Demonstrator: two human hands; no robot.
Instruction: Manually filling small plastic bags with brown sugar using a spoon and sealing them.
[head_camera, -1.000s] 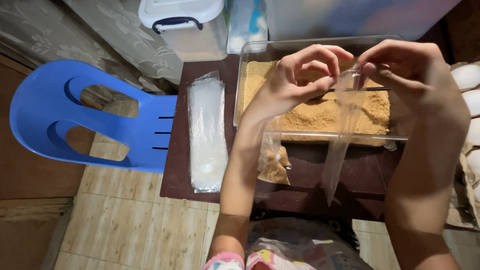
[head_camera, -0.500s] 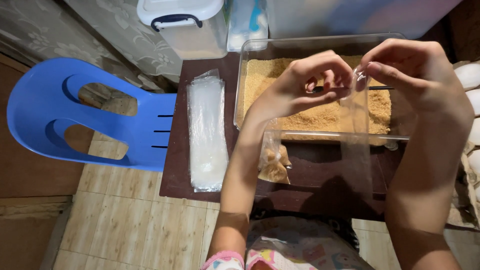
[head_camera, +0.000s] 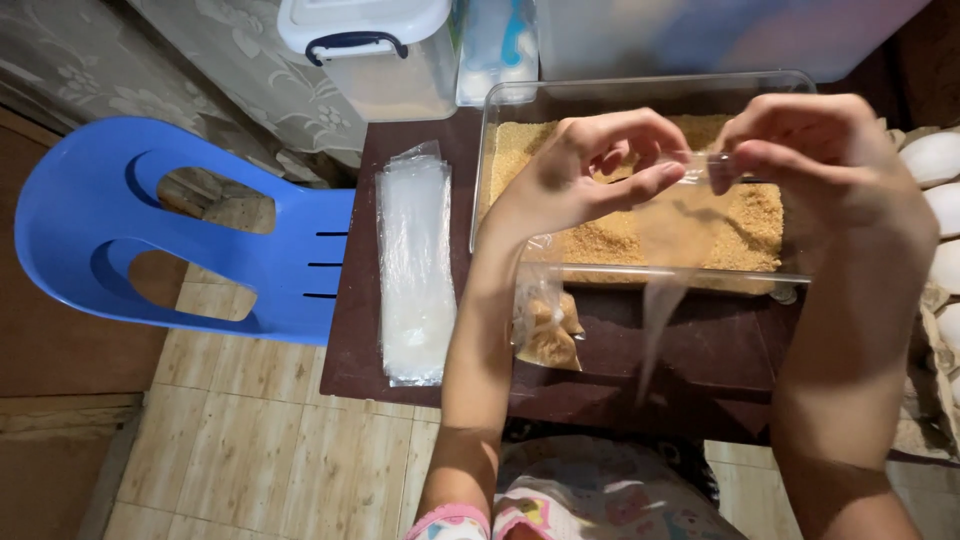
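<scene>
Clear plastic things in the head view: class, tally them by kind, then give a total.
Empty bag pinched by both hands: 1
Filled bag on the table: 1
Stack of empty bags: 1
Tray of brown granules: 1
Total: 4

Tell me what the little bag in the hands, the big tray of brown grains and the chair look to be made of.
The bag, pinched at its mouth by the left hand and right hand, looks like thin clear plastic film: see-through, limp, faintly glossy. The tray seems rigid clear plastic or acrylic: straight transparent walls with shiny edges. The chair looks like moulded blue plastic, smooth, with one-piece cut-outs.
</scene>
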